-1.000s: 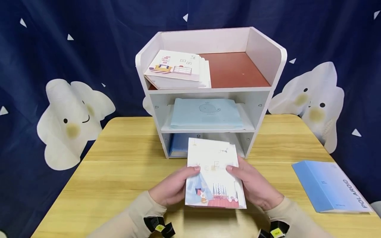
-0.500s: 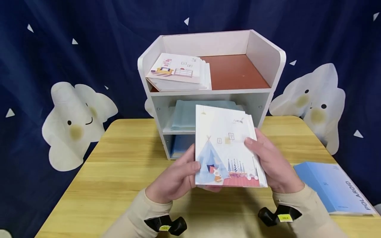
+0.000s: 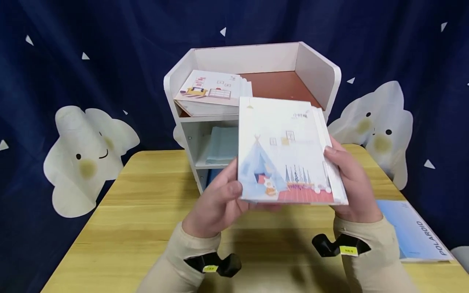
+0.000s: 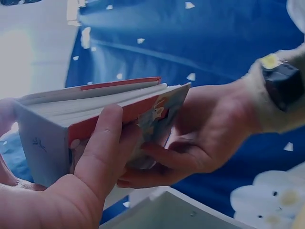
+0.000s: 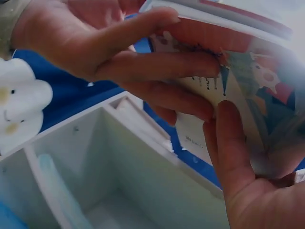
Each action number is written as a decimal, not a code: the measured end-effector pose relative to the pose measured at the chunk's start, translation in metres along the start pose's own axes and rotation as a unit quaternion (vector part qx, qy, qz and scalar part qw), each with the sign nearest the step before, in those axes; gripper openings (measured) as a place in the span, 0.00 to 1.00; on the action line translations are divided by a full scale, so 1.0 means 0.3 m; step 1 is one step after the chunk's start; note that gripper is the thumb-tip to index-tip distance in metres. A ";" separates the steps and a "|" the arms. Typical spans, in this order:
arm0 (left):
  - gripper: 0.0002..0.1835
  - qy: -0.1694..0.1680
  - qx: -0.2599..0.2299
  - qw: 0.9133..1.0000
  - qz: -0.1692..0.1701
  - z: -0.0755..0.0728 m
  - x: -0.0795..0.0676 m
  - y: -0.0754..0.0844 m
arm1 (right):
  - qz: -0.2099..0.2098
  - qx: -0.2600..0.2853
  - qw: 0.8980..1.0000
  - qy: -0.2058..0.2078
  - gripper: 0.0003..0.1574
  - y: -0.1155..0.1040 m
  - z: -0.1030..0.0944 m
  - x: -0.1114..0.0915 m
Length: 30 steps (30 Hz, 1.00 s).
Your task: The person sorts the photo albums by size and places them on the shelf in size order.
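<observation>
Both hands hold up a thick white hardcover book [image 3: 278, 142] with a blue tent and a pink floor drawn on its cover. My left hand [image 3: 220, 199] grips its left lower edge, thumb on the front and other fingers partly hidden beneath. At the right edge, my right hand [image 3: 351, 179] grips the book with its thumb over the side of the cover. In the left wrist view the book's pale spine [image 4: 45, 148] and white page edges show. The book overlaps the front of a small white shelf unit [image 3: 190, 150].
On the top shelf, at the left, lies a stack of similar white books [image 3: 212, 91]. A pale blue item [image 3: 224, 142] lies on the middle shelf, partly covered by the held book. A blue book marked POLAROID [image 3: 414, 232] lies at the table's right.
Both hands have raised the book from low in front of the shelf unit to in front of its middle and upper shelves, shifting it right. The stack stays on the top shelf.
</observation>
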<state>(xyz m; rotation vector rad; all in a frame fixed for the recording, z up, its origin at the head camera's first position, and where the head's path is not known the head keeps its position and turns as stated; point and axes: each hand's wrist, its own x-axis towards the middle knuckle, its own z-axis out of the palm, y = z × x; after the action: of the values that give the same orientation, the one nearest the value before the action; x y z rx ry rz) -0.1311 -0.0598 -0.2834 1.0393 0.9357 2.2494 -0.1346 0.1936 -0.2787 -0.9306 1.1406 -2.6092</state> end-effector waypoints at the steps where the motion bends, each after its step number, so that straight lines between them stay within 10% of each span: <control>1: 0.48 -0.004 -0.006 1.000 0.009 -0.003 0.012 0.004 | -0.009 0.022 1.000 -0.008 0.30 0.002 0.001 0.009; 13: 0.42 0.004 -0.060 0.995 0.077 -0.059 0.101 -0.013 | -0.092 0.056 0.994 -0.016 0.32 0.033 -0.033 0.064; 19: 0.38 0.038 -0.074 0.990 0.112 -0.064 0.119 -0.032 | -0.124 -0.104 0.985 0.056 0.34 -0.006 -0.060 0.050; 21: 0.37 0.040 -0.076 0.989 0.119 -0.063 0.121 -0.042 | -0.137 -0.226 0.956 0.129 0.31 -0.031 -0.052 0.032; 24: 0.35 0.034 -0.081 0.988 0.126 -0.063 0.122 -0.054 | -0.201 -0.411 0.861 0.224 0.26 -0.061 -0.014 -0.001; 26: 0.34 0.032 -0.088 0.987 0.128 -0.063 0.122 -0.059 | -0.289 -0.431 0.818 0.248 0.23 -0.059 0.025 -0.016; 28: 0.35 0.028 -0.097 0.986 0.129 -0.066 0.124 -0.059 | -0.391 -0.406 0.800 0.206 0.20 -0.034 0.064 -0.033; 30: 0.36 0.028 -0.103 0.986 0.130 -0.069 0.128 -0.058 | -0.445 -0.376 0.806 0.102 0.22 -0.001 0.097 -0.046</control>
<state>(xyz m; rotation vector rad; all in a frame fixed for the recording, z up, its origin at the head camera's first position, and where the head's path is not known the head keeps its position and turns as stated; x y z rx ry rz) -0.1678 -0.0311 -0.2886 1.0600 0.6009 2.5360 -0.1065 0.1809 -0.2701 -1.6947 2.3803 -2.9466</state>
